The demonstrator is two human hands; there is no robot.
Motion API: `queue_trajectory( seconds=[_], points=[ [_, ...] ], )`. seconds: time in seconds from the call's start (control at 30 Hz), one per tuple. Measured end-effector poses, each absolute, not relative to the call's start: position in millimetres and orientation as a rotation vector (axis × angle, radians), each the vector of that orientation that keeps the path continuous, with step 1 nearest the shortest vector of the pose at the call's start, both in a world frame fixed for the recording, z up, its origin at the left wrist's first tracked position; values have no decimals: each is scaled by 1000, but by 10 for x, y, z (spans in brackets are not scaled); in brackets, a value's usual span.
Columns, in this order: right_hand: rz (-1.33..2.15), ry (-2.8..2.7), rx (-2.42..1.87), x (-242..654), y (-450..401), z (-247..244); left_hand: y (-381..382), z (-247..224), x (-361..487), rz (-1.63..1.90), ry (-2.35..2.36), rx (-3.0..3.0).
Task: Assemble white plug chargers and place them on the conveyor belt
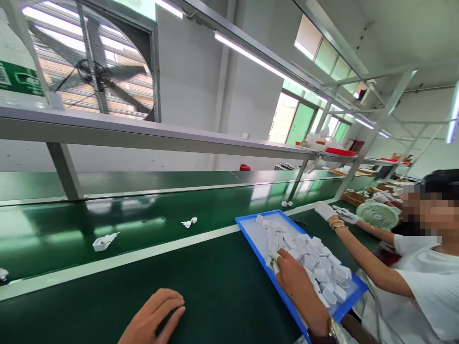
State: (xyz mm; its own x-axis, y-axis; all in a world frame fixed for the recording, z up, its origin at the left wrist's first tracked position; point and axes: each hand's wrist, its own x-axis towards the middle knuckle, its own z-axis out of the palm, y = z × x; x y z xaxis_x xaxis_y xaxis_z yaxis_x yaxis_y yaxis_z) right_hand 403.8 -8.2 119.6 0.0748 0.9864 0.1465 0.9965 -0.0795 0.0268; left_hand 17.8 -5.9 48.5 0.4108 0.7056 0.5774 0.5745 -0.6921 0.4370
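A blue-rimmed tray (255,244) holds a heap of small white plastic pieces (311,253). Over the tray's left side is my right hand (292,277), its fingers closed on a white piece (274,262) at the edge of the heap. My left hand (158,316) hovers low over the dark green table, left of the tray, with fingers slightly curved, thumb apart and nothing in it.
On the green belt (143,222) beyond a pale strip lie a white part (103,242) and smaller white bits (189,222). A gloved person (412,277) works at the right, near a green fan (377,214). A shelf (172,138) spans above the belt.
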Motion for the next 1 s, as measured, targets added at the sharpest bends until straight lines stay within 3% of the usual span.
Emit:
queue_trajectory(
  seconds=[0.3,0.47,0.7,1.0],
  points=[
    [575,-2374,-1125,2358,444,898,20,514,439,1039,1364,2183],
    [461,-2409,-1181,1996,1188,828,140,425,188,996,1562,1839],
    [420,-2385,-1203,1500,2087,685,198,381,195,928,1469,1706],
    [991,-2007,-984,1319,1765,673,306,392,-47,1600,1517,1499]
  ],
)
